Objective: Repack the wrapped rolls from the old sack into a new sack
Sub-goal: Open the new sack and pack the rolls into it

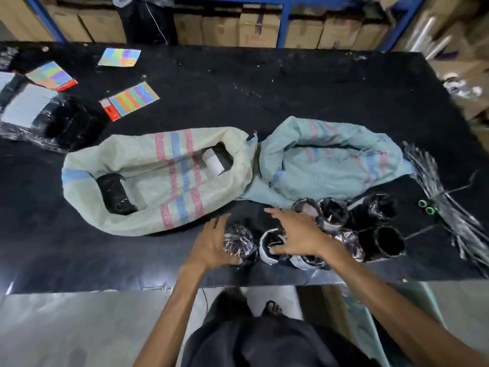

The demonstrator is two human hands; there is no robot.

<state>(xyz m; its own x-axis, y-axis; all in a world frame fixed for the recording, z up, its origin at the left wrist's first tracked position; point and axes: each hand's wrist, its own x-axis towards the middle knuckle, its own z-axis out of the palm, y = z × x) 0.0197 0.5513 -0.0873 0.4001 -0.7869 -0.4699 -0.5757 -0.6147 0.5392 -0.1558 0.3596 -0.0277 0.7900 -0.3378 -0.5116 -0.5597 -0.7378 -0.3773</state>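
Observation:
Two woven sacks lie open on the black table. The cream sack on the left holds a black wrapped roll and a white-ended roll. The pale blue sack on the right lies flat. Several black wrapped rolls stand in a cluster near the front edge. My left hand cups one upright roll from its left side. My right hand is spread, its fingers resting on the top of another roll.
Colour-striped cards and a plastic-wrapped black bundle lie at the back left. A bunch of silvery strips lies at the right. Cardboard boxes on blue shelving stand behind the table. A person stands at the far side.

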